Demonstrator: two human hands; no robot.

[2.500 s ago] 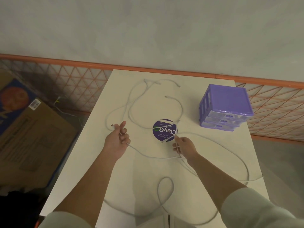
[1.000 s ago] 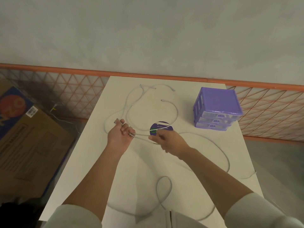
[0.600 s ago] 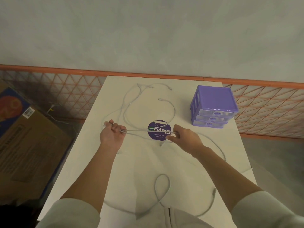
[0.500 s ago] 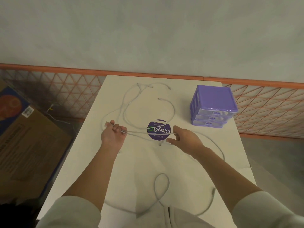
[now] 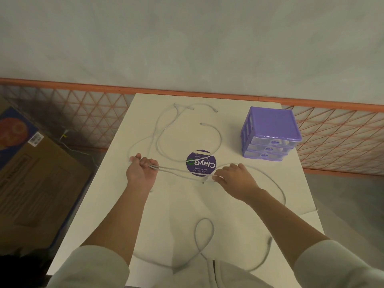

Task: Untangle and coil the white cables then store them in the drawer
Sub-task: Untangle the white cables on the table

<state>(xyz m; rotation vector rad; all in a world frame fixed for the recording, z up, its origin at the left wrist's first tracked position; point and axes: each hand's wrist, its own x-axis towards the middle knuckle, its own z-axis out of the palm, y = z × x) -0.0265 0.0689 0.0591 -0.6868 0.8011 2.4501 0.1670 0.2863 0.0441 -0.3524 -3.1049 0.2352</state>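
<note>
Several white cables (image 5: 160, 140) lie looped over the white table (image 5: 234, 206). My left hand (image 5: 140, 171) grips a bundle of cable strands near the table's left edge, with a plug end poking out at its top. Two strands run tight from it to my right hand (image 5: 234, 178), which pinches the cable just below a round purple sticker (image 5: 201, 163). More cable (image 5: 204, 233) loops near the front edge. The purple three-drawer unit (image 5: 270, 135) stands at the back right with its drawers closed.
An orange mesh fence (image 5: 340, 140) runs behind and beside the table. Cardboard boxes (image 5: 35, 173) stand on the floor to the left. One cable end (image 5: 310, 210) hangs off the table's right edge.
My right hand brought the cable to my left hand, which took a loop of it, then drew back right, stretching strands between both hands. The loose cable on the right slid inward.
</note>
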